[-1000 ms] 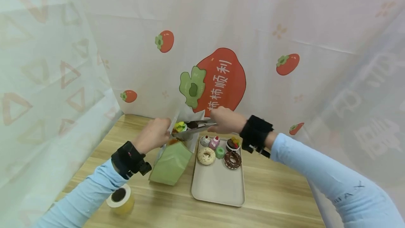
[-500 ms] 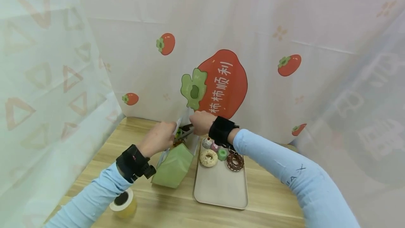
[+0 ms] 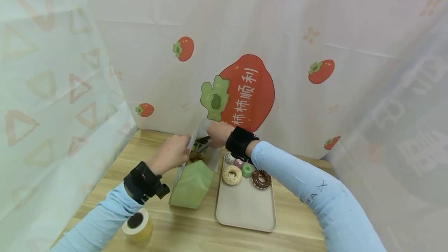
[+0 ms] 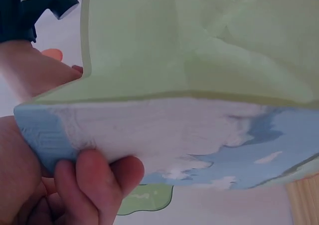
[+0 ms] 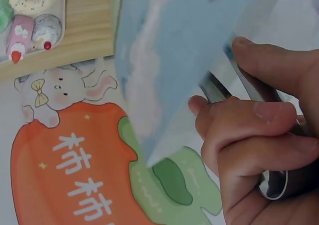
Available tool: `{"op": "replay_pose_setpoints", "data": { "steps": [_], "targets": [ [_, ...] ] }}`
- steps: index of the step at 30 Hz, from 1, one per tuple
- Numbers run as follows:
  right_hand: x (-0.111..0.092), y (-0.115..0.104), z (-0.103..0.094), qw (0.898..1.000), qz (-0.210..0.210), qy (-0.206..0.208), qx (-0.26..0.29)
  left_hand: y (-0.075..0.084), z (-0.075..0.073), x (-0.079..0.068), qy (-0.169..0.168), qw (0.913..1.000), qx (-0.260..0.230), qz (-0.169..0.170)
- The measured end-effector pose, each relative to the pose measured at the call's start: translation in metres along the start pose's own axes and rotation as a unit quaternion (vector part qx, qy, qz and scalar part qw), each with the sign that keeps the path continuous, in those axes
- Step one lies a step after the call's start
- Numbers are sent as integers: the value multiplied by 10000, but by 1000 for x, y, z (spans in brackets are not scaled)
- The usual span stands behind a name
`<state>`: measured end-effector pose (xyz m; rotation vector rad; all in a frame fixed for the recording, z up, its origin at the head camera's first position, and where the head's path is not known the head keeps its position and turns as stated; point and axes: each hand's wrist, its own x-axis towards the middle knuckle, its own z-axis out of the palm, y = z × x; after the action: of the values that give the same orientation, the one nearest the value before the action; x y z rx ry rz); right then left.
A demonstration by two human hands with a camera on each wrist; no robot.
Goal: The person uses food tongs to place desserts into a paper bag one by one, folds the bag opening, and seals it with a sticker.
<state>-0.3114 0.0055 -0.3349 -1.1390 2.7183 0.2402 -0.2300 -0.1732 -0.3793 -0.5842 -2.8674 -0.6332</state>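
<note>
Left of the tray [image 3: 246, 209], I monitor the bag [image 3: 191, 188], left hand [image 3: 172, 151] pinching its rim, right hand [image 3: 219, 133] clamped on tongs [image 5: 217, 88] at its mouth; packing appears partly done, donuts [image 3: 227, 176] remaining outside

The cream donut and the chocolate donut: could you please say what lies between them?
A small green sweet on the tray, slightly farther back, as the head view shows.

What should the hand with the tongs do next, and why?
Probably the right hand should gently loosen the tongs: they reach into the green bag, and the left hand grips its side. What the tongs hold is hard to see.
</note>
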Motion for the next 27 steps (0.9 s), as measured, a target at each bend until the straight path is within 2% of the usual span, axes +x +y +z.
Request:
{"op": "replay_pose_setpoints", "data": {
  "steps": [5, 10, 13, 15, 20, 27],
  "targets": [
    [-22, 13, -14, 9992, -64, 42, 388, -3, -1, 2, 133, 9999, 92, 16],
    [-59, 21, -36, 9980, -5, 199, 594, -5, -3, 2, 209, 9997, 88, -7],
    [-85, 26, -41, 9957, 166, 483, 779, -7, -3, 1, 242, 9997, 91, -15],
    [-104, 29, -40, 9910, 162, 834, 1038, -9, -4, 1, 247, 9996, 102, -29],
    [-145, 35, -28, 9704, -28, 1803, 1608, -11, -5, -2, 309, 9994, 113, -101],
    [-205, 44, 0, 9501, 780, 2074, 2197, -11, -4, -5, 368, 9993, 22, -89]
  ]
}}
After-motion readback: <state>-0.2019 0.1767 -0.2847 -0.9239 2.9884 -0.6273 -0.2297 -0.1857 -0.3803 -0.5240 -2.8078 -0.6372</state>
